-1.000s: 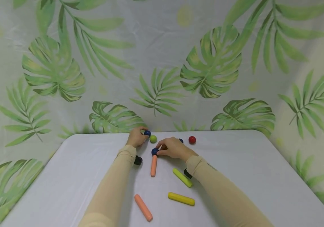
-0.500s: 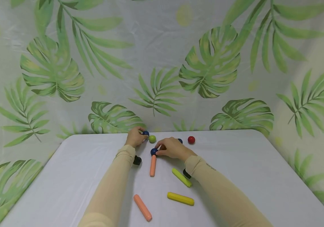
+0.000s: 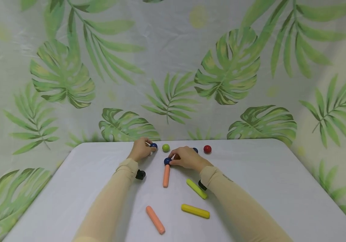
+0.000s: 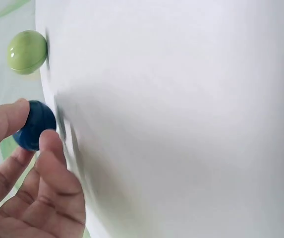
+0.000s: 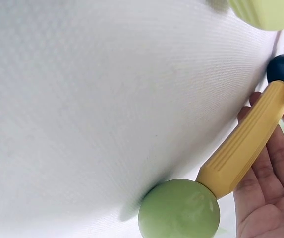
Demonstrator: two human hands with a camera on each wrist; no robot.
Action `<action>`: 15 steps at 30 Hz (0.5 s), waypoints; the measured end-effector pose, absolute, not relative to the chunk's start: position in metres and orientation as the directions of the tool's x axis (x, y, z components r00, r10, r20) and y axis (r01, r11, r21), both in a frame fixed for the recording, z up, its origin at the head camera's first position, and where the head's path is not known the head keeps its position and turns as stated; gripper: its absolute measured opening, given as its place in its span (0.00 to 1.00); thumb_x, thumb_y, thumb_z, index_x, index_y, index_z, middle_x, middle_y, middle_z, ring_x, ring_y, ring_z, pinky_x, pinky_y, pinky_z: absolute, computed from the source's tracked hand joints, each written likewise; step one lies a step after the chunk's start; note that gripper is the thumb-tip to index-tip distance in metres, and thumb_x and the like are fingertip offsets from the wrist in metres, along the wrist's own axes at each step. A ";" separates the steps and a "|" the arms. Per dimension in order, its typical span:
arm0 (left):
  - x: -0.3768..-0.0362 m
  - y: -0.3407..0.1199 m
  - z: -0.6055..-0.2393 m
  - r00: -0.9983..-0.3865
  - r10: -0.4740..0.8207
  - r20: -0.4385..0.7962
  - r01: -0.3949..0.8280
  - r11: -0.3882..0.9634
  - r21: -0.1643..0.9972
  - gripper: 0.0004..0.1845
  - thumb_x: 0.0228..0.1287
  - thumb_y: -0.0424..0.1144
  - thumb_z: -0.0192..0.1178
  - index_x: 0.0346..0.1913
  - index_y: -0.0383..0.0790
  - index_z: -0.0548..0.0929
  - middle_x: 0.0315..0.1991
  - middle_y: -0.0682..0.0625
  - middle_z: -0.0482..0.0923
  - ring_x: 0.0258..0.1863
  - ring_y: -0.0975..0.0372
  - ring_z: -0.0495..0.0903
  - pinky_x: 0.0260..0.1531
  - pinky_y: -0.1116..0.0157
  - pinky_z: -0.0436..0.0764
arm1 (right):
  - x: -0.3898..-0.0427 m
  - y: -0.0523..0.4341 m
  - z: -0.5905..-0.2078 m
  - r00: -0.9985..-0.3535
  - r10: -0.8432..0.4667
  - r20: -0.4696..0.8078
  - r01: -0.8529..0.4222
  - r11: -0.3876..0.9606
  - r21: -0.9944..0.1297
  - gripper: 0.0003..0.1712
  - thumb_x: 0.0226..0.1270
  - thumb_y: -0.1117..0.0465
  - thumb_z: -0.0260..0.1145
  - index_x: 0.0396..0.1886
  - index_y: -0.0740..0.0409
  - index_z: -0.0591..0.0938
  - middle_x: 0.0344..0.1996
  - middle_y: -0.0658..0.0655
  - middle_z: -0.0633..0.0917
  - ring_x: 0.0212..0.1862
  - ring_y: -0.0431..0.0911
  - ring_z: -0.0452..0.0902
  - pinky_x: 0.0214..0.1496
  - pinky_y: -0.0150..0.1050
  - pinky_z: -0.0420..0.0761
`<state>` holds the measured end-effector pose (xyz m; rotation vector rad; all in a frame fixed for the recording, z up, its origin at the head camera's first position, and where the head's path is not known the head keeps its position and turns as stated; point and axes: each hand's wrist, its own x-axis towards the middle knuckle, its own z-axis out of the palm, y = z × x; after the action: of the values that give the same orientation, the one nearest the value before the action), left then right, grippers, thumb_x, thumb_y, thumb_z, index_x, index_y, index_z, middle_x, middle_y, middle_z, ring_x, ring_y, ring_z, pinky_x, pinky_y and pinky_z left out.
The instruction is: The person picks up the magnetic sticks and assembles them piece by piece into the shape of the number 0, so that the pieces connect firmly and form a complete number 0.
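Before us, a person's left hand pinches a blue ball, a green ball apart at its three o'clock. Toward five o'clock, the right hand pinches a second blue ball, seemingly to steady where a pink stick, pointing to six, and a yellow stick meet it.

Fingers apparently against blue ball
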<state>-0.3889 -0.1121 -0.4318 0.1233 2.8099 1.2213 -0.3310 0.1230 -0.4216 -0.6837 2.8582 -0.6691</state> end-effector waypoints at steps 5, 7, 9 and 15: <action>-0.374 -0.122 -0.433 -0.986 0.158 -0.052 0.072 0.692 0.719 0.18 0.72 0.40 0.71 0.58 0.34 0.84 0.45 0.41 0.87 0.30 0.62 0.84 0.31 0.68 0.82 | -0.330 0.122 -0.422 -0.896 -0.442 -0.039 -0.383 0.814 -0.436 0.17 0.77 0.51 0.72 0.60 0.49 0.89 0.45 0.52 0.92 0.44 0.42 0.84 0.57 0.44 0.85; -0.367 -0.125 -0.433 -0.983 0.176 -0.055 0.086 0.698 0.711 0.18 0.72 0.40 0.71 0.58 0.34 0.84 0.43 0.43 0.88 0.30 0.62 0.84 0.31 0.68 0.82 | -0.330 0.122 -0.423 -0.899 -0.435 -0.040 -0.376 0.818 -0.435 0.17 0.77 0.51 0.72 0.60 0.49 0.89 0.45 0.52 0.92 0.44 0.43 0.84 0.57 0.44 0.85; -0.360 -0.128 -0.433 -0.980 0.191 -0.055 0.098 0.705 0.702 0.17 0.72 0.41 0.71 0.57 0.35 0.84 0.41 0.45 0.87 0.30 0.62 0.84 0.31 0.68 0.82 | -0.331 0.122 -0.424 -0.900 -0.434 -0.040 -0.376 0.819 -0.434 0.17 0.77 0.51 0.72 0.61 0.49 0.89 0.46 0.52 0.92 0.45 0.43 0.84 0.58 0.44 0.85; -0.339 -0.135 -0.433 -0.974 0.221 -0.051 0.120 0.694 0.710 0.16 0.71 0.40 0.72 0.55 0.36 0.85 0.37 0.47 0.86 0.28 0.63 0.84 0.30 0.68 0.82 | -0.331 0.122 -0.424 -0.897 -0.441 -0.026 -0.389 0.817 -0.426 0.17 0.77 0.52 0.72 0.61 0.49 0.88 0.45 0.52 0.92 0.44 0.42 0.84 0.57 0.43 0.85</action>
<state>-0.3394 -0.1351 -0.4326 0.2795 2.7677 1.1466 -0.3313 0.1219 -0.4239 -0.6595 2.8757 -0.6344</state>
